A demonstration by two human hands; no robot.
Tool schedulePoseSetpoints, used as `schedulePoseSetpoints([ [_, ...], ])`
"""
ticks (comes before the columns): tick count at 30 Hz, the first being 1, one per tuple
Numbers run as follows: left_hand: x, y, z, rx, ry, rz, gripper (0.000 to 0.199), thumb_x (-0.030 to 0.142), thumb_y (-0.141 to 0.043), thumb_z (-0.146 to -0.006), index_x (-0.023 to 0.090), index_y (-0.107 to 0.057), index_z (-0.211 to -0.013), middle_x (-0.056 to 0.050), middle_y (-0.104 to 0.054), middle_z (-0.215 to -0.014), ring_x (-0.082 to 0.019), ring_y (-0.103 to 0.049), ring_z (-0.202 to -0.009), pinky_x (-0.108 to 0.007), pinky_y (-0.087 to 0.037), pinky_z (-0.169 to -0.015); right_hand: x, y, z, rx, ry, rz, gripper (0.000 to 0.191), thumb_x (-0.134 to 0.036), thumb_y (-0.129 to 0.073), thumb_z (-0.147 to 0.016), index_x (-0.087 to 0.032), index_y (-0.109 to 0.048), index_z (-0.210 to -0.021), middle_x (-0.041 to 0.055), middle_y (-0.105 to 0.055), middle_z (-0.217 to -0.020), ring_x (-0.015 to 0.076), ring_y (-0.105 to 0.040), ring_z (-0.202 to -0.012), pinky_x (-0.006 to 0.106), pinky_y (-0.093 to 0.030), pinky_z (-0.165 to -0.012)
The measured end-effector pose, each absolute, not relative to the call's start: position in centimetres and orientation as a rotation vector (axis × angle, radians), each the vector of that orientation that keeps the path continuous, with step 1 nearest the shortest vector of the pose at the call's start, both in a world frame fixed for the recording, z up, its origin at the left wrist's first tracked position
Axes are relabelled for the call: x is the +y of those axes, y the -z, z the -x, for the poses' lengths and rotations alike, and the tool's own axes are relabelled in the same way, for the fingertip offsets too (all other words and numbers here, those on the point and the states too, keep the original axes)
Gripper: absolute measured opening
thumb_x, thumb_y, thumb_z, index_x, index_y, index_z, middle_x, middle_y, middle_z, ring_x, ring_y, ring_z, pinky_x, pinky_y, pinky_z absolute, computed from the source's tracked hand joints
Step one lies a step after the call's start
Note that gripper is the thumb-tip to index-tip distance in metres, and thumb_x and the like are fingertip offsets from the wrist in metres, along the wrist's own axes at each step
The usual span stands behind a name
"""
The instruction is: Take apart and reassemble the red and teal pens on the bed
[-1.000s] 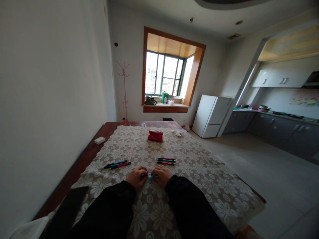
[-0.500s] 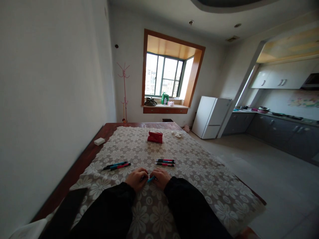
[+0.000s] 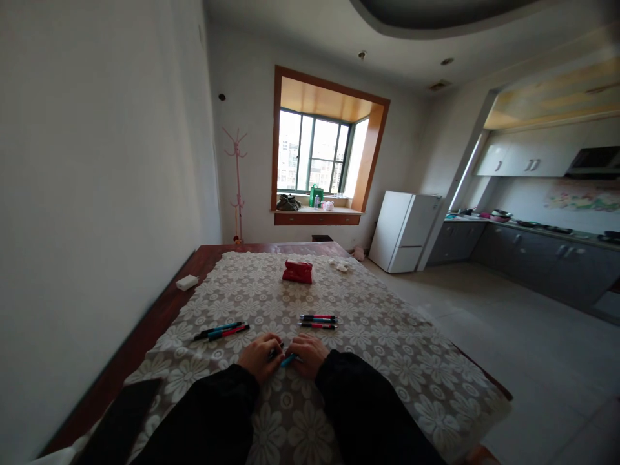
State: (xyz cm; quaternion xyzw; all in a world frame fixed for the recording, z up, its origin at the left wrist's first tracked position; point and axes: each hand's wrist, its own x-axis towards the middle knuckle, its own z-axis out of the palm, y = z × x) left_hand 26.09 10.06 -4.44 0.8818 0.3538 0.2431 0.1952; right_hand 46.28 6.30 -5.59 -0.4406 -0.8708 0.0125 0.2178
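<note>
My left hand (image 3: 262, 358) is closed near the table's middle, its fingers curled round a small dark piece that I cannot make out. Close on its right, my right hand (image 3: 307, 354) pinches a blue pen (image 3: 288, 360), whose end shows between the two hands. Beyond my right hand, several pens (image 3: 318, 320) in red, blue and black lie side by side. Another group of blue, red and black pens (image 3: 221, 331) rests to the left of my left hand. A red pouch (image 3: 297, 272) sits farther back on the patterned tablecloth (image 3: 271, 294).
A white box (image 3: 187, 282) lies on the wooden table edge at the left. A dark flat object (image 3: 121, 413) is at the near left. Crumpled white pieces (image 3: 338, 265) lie at the far right. A wall runs along the table's left side.
The view has shifted slightly, so everything sits a little lower and farther left. Both hands remain close together, with the blue pen still in my right hand.
</note>
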Motion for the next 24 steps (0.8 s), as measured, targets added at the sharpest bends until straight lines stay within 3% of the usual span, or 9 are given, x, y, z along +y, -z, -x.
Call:
schedulePoseSetpoints([
  [14,9.57,3.70,-26.14,0.843,-0.827,-2.635,0.013,0.031,-0.054,-0.082,0.026,-0.064,-0.089,-0.002,-0.065,-0.102,-0.018,-0.057,-0.096,-0.031,-0.047,-0.086,6.32,5.19,-46.19,-2.137,-0.101,1.291,0.007,-0.016,-0.061,-0.077,-0.020,-0.061,-0.083,0.0012,-0.061,-0.076,0.0158,-0.056,-0.074,0.026,-0.040,-0.071],
  [24,10.06,4.22,-26.19,0.773,-0.889,-2.594,0.018,0.034,-0.052,-0.086,0.025,-0.068,-0.084,-0.003,-0.068,-0.097,-0.016,-0.058,-0.092,-0.030,-0.049,-0.083,6.10,4.92,-45.98,-2.196,-0.083,1.168,0.004,-0.022,-0.057,-0.083,-0.021,-0.061,-0.085,0.0020,-0.062,-0.077,0.0164,-0.056,-0.076,0.027,-0.040,-0.071],
])
